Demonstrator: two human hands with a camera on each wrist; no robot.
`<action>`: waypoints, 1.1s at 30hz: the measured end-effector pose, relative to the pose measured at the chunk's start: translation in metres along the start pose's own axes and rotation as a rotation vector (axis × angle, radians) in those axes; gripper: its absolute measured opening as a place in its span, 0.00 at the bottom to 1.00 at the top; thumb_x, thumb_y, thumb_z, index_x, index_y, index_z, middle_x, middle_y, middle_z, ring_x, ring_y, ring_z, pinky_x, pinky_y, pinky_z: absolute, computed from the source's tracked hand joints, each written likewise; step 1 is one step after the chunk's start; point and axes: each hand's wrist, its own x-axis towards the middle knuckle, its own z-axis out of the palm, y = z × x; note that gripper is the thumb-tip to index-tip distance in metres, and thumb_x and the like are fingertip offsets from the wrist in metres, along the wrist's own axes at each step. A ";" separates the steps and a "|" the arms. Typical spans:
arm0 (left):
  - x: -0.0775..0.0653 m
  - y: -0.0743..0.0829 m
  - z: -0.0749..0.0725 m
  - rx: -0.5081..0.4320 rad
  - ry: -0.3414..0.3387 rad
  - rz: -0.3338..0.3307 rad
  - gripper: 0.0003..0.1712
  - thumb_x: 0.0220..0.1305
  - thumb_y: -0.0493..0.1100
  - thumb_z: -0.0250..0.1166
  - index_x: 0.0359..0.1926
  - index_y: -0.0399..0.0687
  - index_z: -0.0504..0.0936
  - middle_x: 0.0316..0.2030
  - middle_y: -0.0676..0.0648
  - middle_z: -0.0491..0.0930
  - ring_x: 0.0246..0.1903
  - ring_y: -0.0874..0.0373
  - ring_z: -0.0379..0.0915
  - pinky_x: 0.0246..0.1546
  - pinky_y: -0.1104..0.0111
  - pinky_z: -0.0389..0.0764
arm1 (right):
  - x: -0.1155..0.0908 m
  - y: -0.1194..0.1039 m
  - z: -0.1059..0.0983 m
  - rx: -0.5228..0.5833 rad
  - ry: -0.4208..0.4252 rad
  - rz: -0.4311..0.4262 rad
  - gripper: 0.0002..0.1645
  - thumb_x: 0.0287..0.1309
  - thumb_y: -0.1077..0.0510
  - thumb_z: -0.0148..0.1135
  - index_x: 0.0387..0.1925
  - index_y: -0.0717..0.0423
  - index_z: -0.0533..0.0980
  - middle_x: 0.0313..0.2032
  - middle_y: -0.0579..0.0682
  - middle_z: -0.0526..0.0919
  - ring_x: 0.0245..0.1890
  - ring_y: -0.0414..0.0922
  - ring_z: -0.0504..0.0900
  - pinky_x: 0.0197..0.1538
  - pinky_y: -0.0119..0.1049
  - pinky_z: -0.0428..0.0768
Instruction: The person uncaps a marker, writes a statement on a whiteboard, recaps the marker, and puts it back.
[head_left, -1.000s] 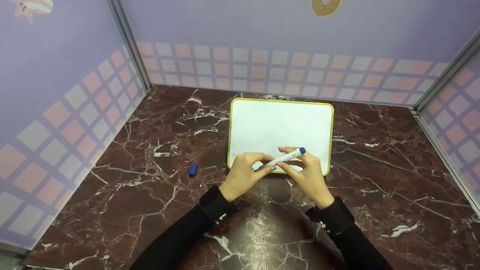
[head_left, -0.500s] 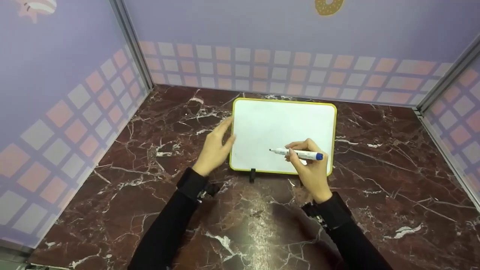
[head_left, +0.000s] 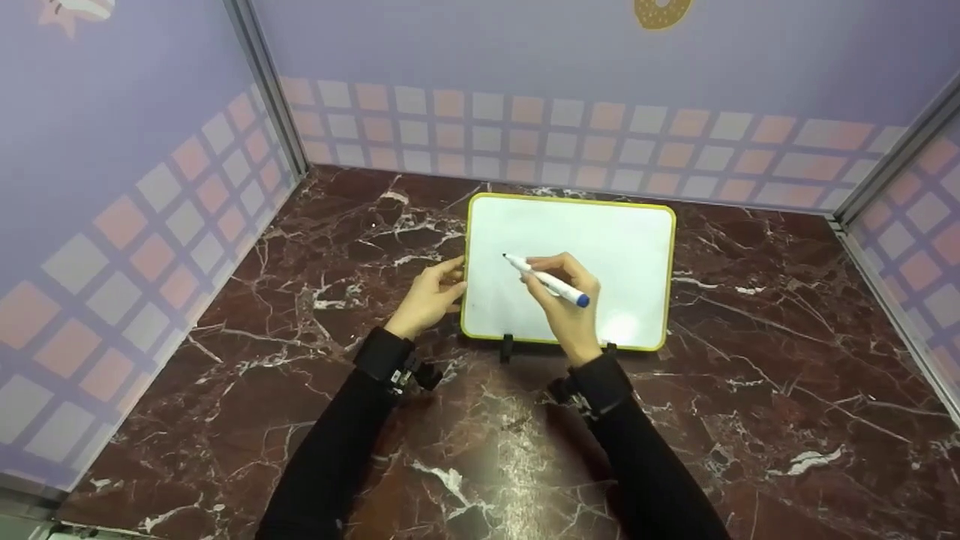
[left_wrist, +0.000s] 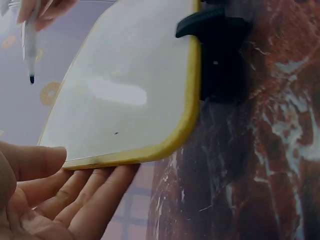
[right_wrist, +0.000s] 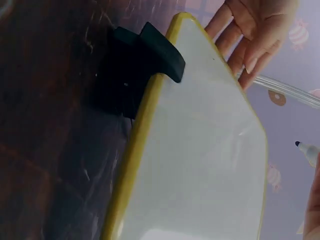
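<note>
A whiteboard (head_left: 630, 255) with a yellow frame leans on a black stand at the back of the table. My left hand (head_left: 424, 301) holds its left edge. In the left wrist view, the thumb (left_wrist: 42, 162) lies at the front side of the frame, with the fingers (left_wrist: 95, 200) passing behind it. My right hand (head_left: 570, 304) pinches an uncapped white marker (head_left: 555, 285) with a blue end. Its dark tip points up and left, over the board's left half. Both wrist views show the tip (right_wrist: 298, 144) apart from the board. A small dark speck (left_wrist: 116, 133) marks the white surface.
Black stand feet (head_left: 507, 347) hook over the board's lower edge. The reddish-brown marbled table (head_left: 300, 420) is bounded by a patterned back wall (head_left: 480, 60) and side walls. The blue cap seen earlier is out of sight around the left wrist.
My left hand has left the marker and moved to the board's left edge. The right hand turned the marker's tip toward the board, then carried it up and left.
</note>
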 end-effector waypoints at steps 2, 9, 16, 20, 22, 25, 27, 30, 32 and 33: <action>0.003 -0.002 0.003 0.024 0.040 -0.001 0.31 0.74 0.34 0.55 0.74 0.37 0.60 0.62 0.31 0.72 0.59 0.38 0.75 0.54 0.52 0.85 | 0.001 0.002 0.008 -0.025 -0.005 0.029 0.05 0.55 0.73 0.67 0.33 0.71 0.78 0.38 0.66 0.86 0.32 0.46 0.88 0.37 0.33 0.89; 0.010 -0.008 0.007 0.029 0.103 0.014 0.26 0.70 0.31 0.59 0.67 0.32 0.70 0.55 0.30 0.77 0.53 0.39 0.80 0.47 0.58 0.88 | 0.000 0.015 0.020 -0.086 -0.021 0.094 0.06 0.58 0.69 0.67 0.31 0.69 0.77 0.37 0.62 0.87 0.29 0.51 0.88 0.34 0.28 0.86; 0.011 -0.010 0.007 0.012 0.106 0.062 0.25 0.69 0.30 0.59 0.66 0.30 0.70 0.55 0.30 0.79 0.51 0.38 0.82 0.44 0.61 0.89 | 0.002 0.028 0.018 -0.045 -0.030 0.072 0.09 0.60 0.63 0.68 0.35 0.67 0.78 0.40 0.61 0.87 0.34 0.49 0.90 0.40 0.35 0.90; 0.010 -0.010 0.006 0.016 0.103 0.078 0.25 0.69 0.29 0.58 0.66 0.30 0.70 0.54 0.30 0.79 0.51 0.39 0.82 0.43 0.63 0.89 | 0.002 0.027 0.019 -0.038 -0.041 0.095 0.09 0.60 0.64 0.68 0.35 0.69 0.78 0.42 0.63 0.87 0.36 0.52 0.89 0.41 0.33 0.89; 0.009 -0.009 0.006 0.020 0.101 0.081 0.25 0.69 0.29 0.58 0.66 0.30 0.70 0.54 0.30 0.79 0.50 0.40 0.82 0.43 0.63 0.89 | 0.002 0.025 0.020 -0.052 -0.049 0.104 0.08 0.59 0.65 0.68 0.35 0.69 0.79 0.42 0.63 0.87 0.37 0.54 0.89 0.42 0.31 0.89; 0.009 -0.009 0.006 0.022 0.097 0.081 0.25 0.69 0.29 0.58 0.66 0.31 0.71 0.53 0.31 0.80 0.50 0.40 0.82 0.43 0.63 0.89 | 0.002 0.022 0.021 -0.082 -0.054 0.120 0.07 0.58 0.68 0.68 0.35 0.70 0.78 0.43 0.63 0.87 0.38 0.56 0.89 0.41 0.28 0.87; 0.009 -0.009 0.006 0.021 0.096 0.079 0.25 0.69 0.30 0.58 0.66 0.31 0.71 0.53 0.31 0.80 0.50 0.40 0.83 0.43 0.63 0.89 | 0.002 0.020 0.022 -0.095 -0.057 0.128 0.06 0.57 0.69 0.68 0.35 0.70 0.78 0.43 0.64 0.87 0.39 0.56 0.89 0.41 0.26 0.86; 0.009 -0.009 0.006 0.028 0.100 0.077 0.25 0.69 0.30 0.58 0.66 0.31 0.70 0.52 0.31 0.80 0.49 0.40 0.83 0.44 0.61 0.89 | 0.002 0.017 0.022 -0.103 -0.066 0.135 0.06 0.57 0.71 0.67 0.35 0.71 0.78 0.43 0.65 0.86 0.39 0.58 0.88 0.40 0.24 0.85; 0.009 -0.009 0.006 0.033 0.102 0.077 0.25 0.69 0.30 0.58 0.67 0.31 0.70 0.52 0.31 0.80 0.49 0.40 0.83 0.44 0.59 0.89 | 0.002 0.017 0.022 -0.102 -0.072 0.133 0.05 0.57 0.70 0.67 0.34 0.71 0.78 0.42 0.65 0.86 0.38 0.57 0.89 0.39 0.24 0.85; 0.009 -0.009 0.006 0.036 0.104 0.077 0.25 0.69 0.30 0.58 0.67 0.31 0.70 0.52 0.31 0.80 0.49 0.40 0.83 0.45 0.58 0.89 | 0.002 0.017 0.021 -0.105 -0.077 0.130 0.05 0.57 0.70 0.67 0.34 0.70 0.79 0.41 0.65 0.87 0.36 0.56 0.89 0.38 0.24 0.85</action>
